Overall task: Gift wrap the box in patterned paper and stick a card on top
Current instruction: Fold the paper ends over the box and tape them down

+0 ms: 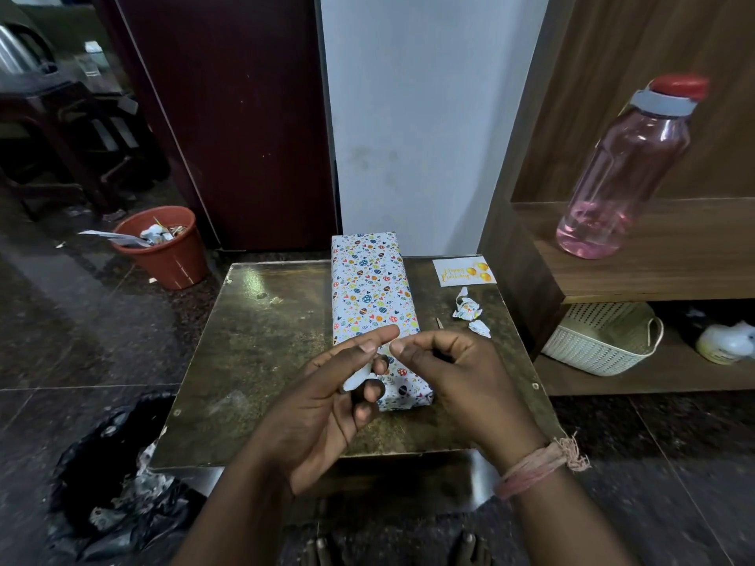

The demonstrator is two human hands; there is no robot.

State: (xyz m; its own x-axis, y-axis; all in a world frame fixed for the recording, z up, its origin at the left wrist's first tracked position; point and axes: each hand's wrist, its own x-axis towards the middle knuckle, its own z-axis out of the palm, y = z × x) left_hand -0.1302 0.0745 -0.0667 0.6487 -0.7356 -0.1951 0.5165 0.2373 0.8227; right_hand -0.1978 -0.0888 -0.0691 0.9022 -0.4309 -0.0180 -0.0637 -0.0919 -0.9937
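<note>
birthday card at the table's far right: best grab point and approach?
The birthday card lies flat on the table, so it offers no raised edge. Take its near long edge from the right-hand side, probably sliding fingers under, since the wrapped box stands to its left.

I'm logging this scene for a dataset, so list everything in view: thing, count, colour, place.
wrapped box: 1, white patterned, table centre
card: 1, white and yellow, table's far right
paper scraps: 2, white, right of box
table: 1, brown
bottle: 1, pink, shelf
basket: 1, cream, lower shelf
bin: 1, orange, floor left
black bag: 1, floor
left hand: holds small white piece
right hand: fingers pinched
</note>
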